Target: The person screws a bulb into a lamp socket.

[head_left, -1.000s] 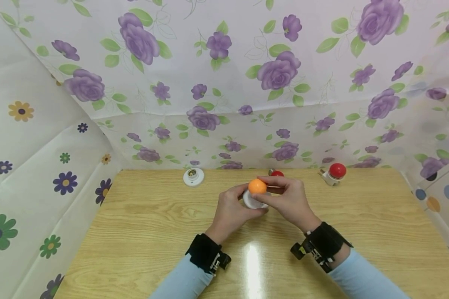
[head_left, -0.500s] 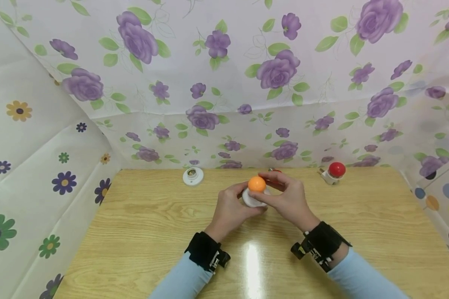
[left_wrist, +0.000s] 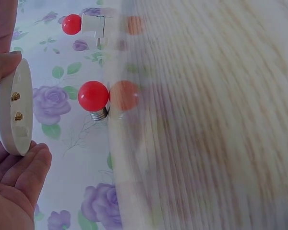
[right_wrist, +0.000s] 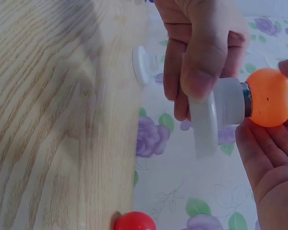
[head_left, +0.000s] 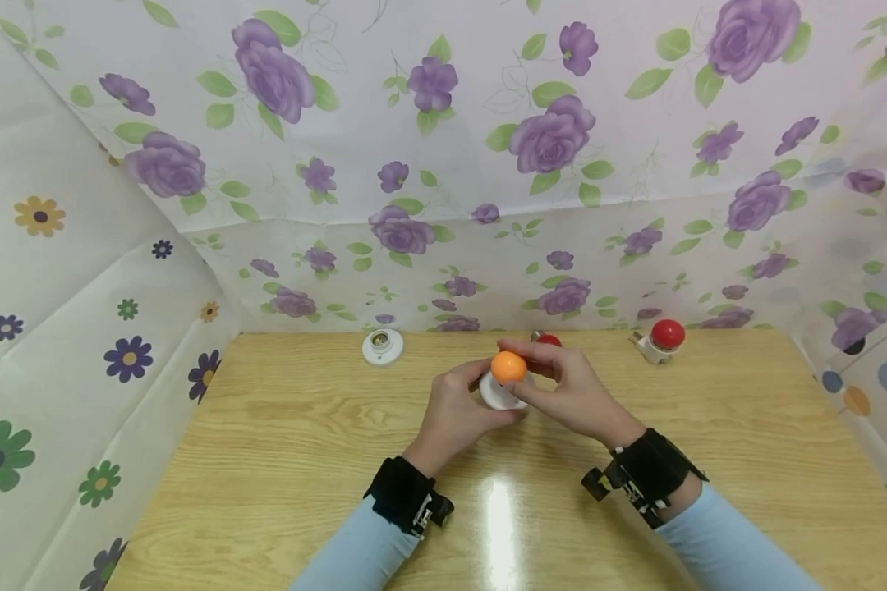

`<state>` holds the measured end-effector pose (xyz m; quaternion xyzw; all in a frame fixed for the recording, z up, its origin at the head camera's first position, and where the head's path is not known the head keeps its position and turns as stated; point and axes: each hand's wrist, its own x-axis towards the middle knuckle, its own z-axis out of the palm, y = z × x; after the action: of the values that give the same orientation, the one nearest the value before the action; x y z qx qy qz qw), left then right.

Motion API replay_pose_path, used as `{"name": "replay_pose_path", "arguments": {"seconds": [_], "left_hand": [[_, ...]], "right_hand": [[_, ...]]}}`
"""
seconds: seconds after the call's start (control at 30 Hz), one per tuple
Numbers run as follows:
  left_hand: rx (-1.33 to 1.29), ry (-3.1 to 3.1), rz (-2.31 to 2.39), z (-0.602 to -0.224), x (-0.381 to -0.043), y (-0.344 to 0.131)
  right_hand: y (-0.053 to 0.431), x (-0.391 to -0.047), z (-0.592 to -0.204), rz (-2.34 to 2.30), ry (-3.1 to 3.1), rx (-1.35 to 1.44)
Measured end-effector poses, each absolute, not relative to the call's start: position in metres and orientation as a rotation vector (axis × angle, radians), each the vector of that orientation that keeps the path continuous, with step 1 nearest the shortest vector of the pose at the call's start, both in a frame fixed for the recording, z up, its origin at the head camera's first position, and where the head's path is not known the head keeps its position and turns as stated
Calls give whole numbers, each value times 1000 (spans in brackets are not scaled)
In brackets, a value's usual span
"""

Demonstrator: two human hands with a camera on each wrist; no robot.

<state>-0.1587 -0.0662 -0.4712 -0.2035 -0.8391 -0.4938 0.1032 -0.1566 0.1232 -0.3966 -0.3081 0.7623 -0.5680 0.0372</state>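
Raised over the table, my left hand (head_left: 458, 410) grips a white round lamp holder (head_left: 498, 397) by its base, thumb on the near side. An orange light bulb (head_left: 509, 367) stands in the holder's mouth. Fingers and thumb of my right hand (head_left: 572, 394) pinch this bulb from the right. In the right wrist view, a strip of metal cap shows between the orange bulb (right_wrist: 270, 97) and the lamp holder (right_wrist: 229, 101). Two brass-coloured screws are visible on the underside of the lamp holder (left_wrist: 20, 108) in the left wrist view. The bulb's thread inside the holder is hidden.
Behind my right hand lies a loose red bulb (head_left: 549, 340), partly covered. Farther right, another red bulb (head_left: 668, 334) sits in a white plug-in socket (head_left: 654, 354). A second round lamp holder (head_left: 382, 348) stands at the back left. Flowered cloth (head_left: 458, 271) borders the wooden table (head_left: 303, 460).
The right hand's fingers have shifted round the orange bulb, and its wrist has swung slightly to the right. The left hand holds the lamp holder in nearly the same place.
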Motion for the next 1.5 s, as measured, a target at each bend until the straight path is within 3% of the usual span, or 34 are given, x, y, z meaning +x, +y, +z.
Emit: {"name": "replay_pose_path", "arguments": {"seconds": [0.9, 1.27, 1.5], "left_hand": [[-571, -2449, -1427, -473, -157, -63], [-550, -2433, -1417, -473, -157, -61], [-600, -2474, -1466, -472, -157, -64]], "right_hand": [[117, -152, -402, -1979, 2362, -786], [114, -163, -431, -2119, 2404, -791], [118, -158, -419, -2038, 2376, -758]]}}
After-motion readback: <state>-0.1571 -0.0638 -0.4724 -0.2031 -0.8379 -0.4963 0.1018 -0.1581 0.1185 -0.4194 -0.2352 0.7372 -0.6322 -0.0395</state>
